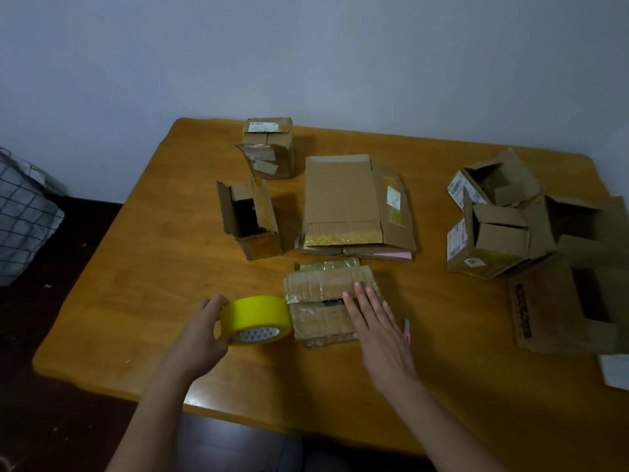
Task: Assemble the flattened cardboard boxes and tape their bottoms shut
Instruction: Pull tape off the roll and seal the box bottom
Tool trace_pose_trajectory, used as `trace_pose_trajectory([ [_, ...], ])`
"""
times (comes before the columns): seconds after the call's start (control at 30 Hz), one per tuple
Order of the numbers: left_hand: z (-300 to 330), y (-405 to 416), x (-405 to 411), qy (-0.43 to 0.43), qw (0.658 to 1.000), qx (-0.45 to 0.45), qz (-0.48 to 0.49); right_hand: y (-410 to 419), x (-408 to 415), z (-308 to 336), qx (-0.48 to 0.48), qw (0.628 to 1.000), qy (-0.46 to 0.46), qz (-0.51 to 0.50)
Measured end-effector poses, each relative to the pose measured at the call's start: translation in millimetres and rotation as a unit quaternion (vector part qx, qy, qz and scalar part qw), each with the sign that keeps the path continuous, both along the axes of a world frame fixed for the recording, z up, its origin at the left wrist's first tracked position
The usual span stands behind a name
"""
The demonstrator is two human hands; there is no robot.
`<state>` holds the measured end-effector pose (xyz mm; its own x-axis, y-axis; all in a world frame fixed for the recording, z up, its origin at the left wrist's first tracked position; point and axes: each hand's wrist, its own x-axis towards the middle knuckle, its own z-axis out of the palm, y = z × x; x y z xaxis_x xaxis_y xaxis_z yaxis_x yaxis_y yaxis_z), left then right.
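One wooden desk [143,267], smooth orange-brown top, carries everything. Flattened cardboard stack [354,206] lies mid-desk, likely waiting its turn; folded-up boxes [493,226] cluster at right, two more stand at back left. Small worn box [326,301] sits near the front edge, bottom flaps up, creased, old glossy tape on it. Right hand [374,321] presses flat on the flaps, fingers straight, apparently keeping them closed for taping. Left hand [204,328] grips the yellow tape roll [255,318] against the box's left side.

Cardboard boxes [357,202] on wooden table [163,260]
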<state>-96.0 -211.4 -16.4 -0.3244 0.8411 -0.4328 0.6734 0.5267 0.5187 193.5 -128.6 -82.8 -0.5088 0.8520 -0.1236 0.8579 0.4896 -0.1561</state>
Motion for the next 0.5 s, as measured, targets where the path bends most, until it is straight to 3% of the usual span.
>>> trace_pose_trajectory([
  [0.13, -9.3, 4.6, 2.9, 0.076, 0.992, -0.085, -0.05, -4.2, -0.7, 2.7, 0.019, 1.0, 0.02, 0.008],
  [0.3, -8.3, 24.6, 31.5, 0.047, 0.995, -0.028, -0.077, -4.0, -18.1, 12.1, 0.084, 0.994, 0.035, 0.067],
  [0.5, -17.1, 44.8, 52.2, 0.037, 0.997, 0.01, -0.071, 4.4, -6.3, -2.1, 0.045, 0.999, 0.018, 0.025],
])
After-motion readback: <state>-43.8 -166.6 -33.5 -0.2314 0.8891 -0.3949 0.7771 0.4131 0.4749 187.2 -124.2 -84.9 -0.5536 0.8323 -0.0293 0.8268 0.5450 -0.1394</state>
